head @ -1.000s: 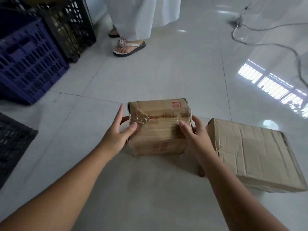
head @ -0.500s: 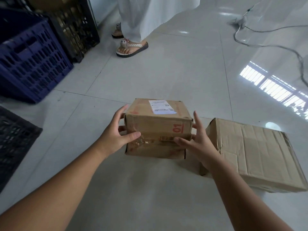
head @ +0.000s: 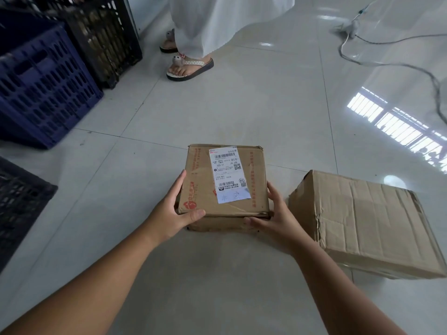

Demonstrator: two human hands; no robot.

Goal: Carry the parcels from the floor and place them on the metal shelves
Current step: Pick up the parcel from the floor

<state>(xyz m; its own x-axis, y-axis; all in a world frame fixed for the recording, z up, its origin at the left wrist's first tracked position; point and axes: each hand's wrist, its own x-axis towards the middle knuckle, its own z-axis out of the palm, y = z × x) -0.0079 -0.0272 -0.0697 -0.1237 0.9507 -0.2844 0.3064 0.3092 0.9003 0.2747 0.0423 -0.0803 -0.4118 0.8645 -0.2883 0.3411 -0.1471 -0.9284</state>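
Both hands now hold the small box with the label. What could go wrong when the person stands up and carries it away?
1. The left hand and right hand hold the small box only at its near corners; the grip may slip and the far end may tip down.
2. The bigger box lies close on the right; a foot could hit it.
3. Cables cross the floor, and another person's sandalled foot is ahead.

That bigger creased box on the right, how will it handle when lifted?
The larger box looks creased and dented along its near corner, so its walls may flex under a squeeze. It is broad and flat, so probably a job for both hands and unlikely to tip. Weight cannot be judged.
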